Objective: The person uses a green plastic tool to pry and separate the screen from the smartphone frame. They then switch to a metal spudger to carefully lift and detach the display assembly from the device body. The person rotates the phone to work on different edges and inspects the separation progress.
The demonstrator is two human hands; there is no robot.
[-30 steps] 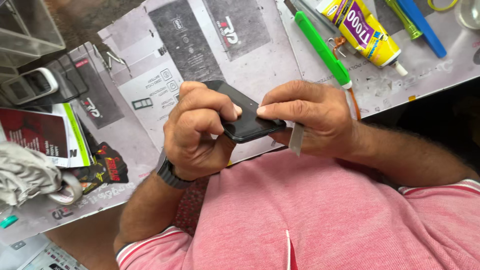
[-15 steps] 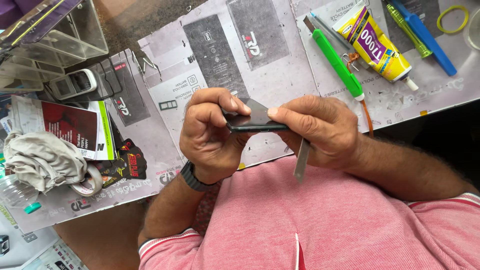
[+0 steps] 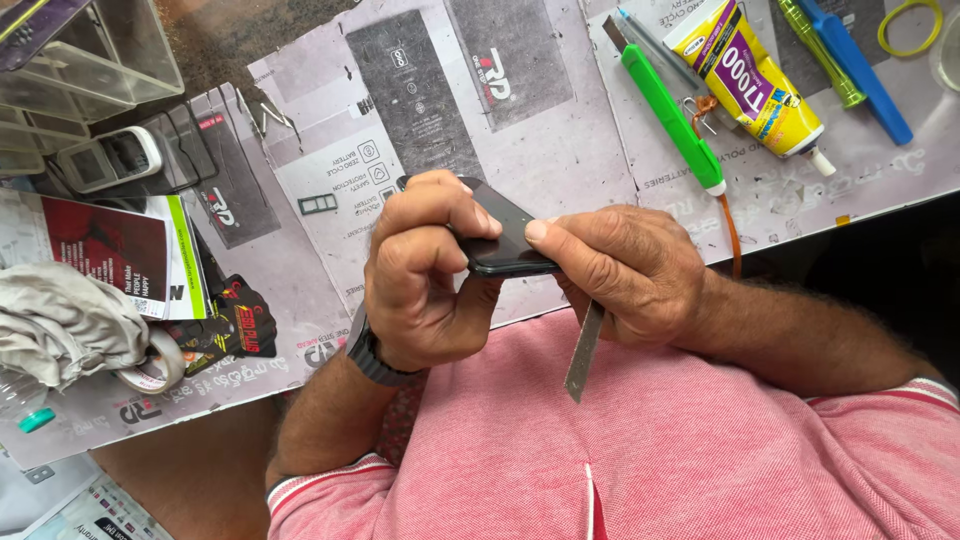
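Note:
Both hands hold a black phone [image 3: 508, 243] just above the near edge of the paper-covered bench [image 3: 560, 160], over my pink shirt. My left hand [image 3: 420, 275], with a dark watch on its wrist, curls its fingers over the phone's left end and top face. The fingers of my right hand [image 3: 635, 270] pinch the phone's right end. That same hand also holds a thin metal blade [image 3: 585, 350], which sticks down out of the fist toward my shirt. Most of the phone's underside is hidden by the fingers.
Behind the hands lie a green-handled tool [image 3: 670, 105], a yellow and purple glue tube [image 3: 752, 78], a blue tool [image 3: 862, 68] and a yellow rubber band [image 3: 910, 25]. At left are a clear plastic box [image 3: 90, 60], a small white device [image 3: 105, 160], a booklet [image 3: 110, 250], a grey cloth [image 3: 60, 325] and a tape roll [image 3: 150, 372].
The phone has turned in my hands, from flat to edge-on and then partly flat again. My left fingers have shifted along its top. The view has drifted slightly.

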